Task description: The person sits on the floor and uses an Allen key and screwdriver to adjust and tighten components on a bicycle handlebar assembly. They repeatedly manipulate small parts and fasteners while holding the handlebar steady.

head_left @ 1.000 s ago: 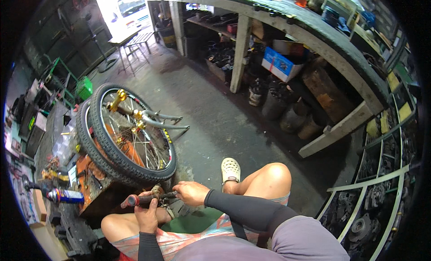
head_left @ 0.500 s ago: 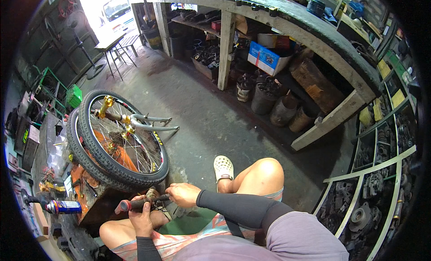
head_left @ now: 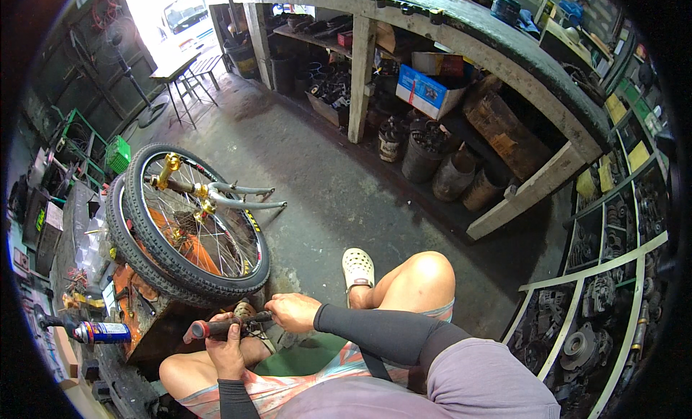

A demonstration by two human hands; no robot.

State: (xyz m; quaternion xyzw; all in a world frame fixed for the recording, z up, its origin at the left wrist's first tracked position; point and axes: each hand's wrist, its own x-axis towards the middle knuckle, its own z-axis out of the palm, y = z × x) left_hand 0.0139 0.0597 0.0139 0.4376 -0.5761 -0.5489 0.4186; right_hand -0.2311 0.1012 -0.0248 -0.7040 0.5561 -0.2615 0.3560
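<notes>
Left hand (head_left: 228, 345): fingers closed around a red-handled tool (head_left: 209, 327), at 7 o'clock in the view, just above the person's left knee.
Right hand (head_left: 292, 311): closed on the dark shaft end of the same tool, at 3 o'clock of the left hand, beside a small metal part (head_left: 245, 309) that sits between the two hands.
Tool position: held roughly level, handle pointing to 9 o'clock, just below the wheel's lower rim.
Bicycle wheel (head_left: 191, 224): black tyre, spoked, lying tilted on an orange frame (head_left: 189, 252) at 11 o'clock of the hands; a grey fork (head_left: 238, 198) with gold fittings rests across it.
Spray can (head_left: 101, 332): lies at 9 o'clock of the left hand, well apart.
Foot: white clog (head_left: 357, 268) on the concrete floor (head_left: 324, 188), at 1 o'clock of the right hand.
Desk (head_left: 461, 37): long wooden one across 12 to 2 o'clock, with a blue box (head_left: 425, 87) underneath.
</notes>
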